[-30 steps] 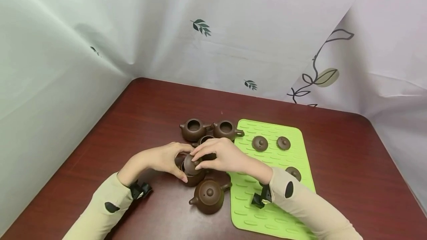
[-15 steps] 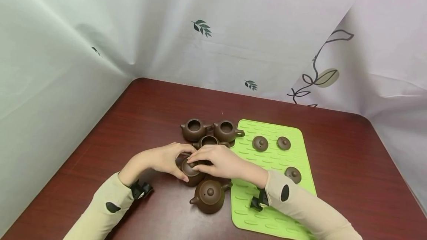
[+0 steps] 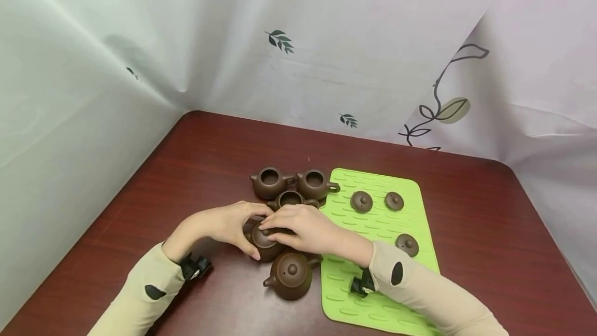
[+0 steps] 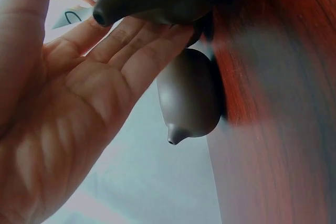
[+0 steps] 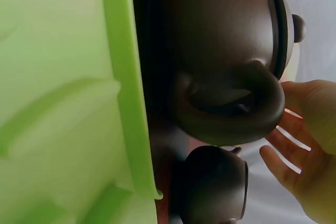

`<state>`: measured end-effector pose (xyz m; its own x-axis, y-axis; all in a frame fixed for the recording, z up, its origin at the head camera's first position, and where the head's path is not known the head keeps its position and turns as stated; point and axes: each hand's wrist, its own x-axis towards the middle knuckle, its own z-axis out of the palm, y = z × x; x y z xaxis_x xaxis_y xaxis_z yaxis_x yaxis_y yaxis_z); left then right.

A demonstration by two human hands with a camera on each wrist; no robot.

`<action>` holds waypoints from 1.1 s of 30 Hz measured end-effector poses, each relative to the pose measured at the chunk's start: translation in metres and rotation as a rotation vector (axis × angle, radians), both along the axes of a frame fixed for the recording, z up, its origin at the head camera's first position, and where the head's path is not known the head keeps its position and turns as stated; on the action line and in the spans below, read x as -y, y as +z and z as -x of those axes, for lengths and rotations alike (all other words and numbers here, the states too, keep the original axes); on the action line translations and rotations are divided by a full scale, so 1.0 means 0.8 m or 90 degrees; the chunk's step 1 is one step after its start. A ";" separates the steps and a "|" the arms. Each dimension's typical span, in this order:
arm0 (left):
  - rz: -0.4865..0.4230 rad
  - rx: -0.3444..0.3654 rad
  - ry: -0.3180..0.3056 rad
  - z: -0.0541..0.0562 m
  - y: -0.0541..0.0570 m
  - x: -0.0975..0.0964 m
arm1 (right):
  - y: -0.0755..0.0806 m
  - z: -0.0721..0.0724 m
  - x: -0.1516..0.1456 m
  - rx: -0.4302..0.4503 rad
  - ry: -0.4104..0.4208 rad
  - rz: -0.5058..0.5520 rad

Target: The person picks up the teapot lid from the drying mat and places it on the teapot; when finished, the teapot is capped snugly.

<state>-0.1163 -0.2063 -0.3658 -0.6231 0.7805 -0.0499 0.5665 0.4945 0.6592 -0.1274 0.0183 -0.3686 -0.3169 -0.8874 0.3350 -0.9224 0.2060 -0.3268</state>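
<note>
In the head view my left hand (image 3: 224,224) curves its thumb and fingers round the spout side of a small brown teapot (image 3: 268,254). Its lid (image 3: 261,239) sits over the mouth, and the thumb and fingertips of my right hand (image 3: 303,228) pinch at the lid's knob. Part of that pot is hidden behind the right fingers. The left wrist view shows the pot's spout (image 4: 118,3) above the left palm. Close in front stands a second teapot (image 3: 291,278) with its lid on; its looped handle (image 5: 231,124) fills the right wrist view.
Three lidless teapots stand just behind the hands: a left one (image 3: 269,186), a right one (image 3: 313,186) and a nearer one (image 3: 284,202). On the green ribbed mat (image 3: 345,294) lie three loose lids, one nearest the right sleeve (image 3: 407,245). A white curtain (image 3: 298,77) borders the table.
The lid, tilted over the teapot a second ago, has come down level onto its mouth with my right hand. My left hand keeps its place round the pot.
</note>
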 end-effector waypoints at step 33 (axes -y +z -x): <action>-0.151 -0.138 0.190 0.021 -0.010 -0.028 | -0.007 -0.017 -0.146 -0.112 -0.105 0.042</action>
<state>-0.1335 -0.1841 -0.3735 -0.7993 0.5392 0.2655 0.5596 0.5067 0.6558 -0.1141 0.1349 -0.3746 -0.3868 -0.8032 0.4530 -0.9221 0.3420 -0.1810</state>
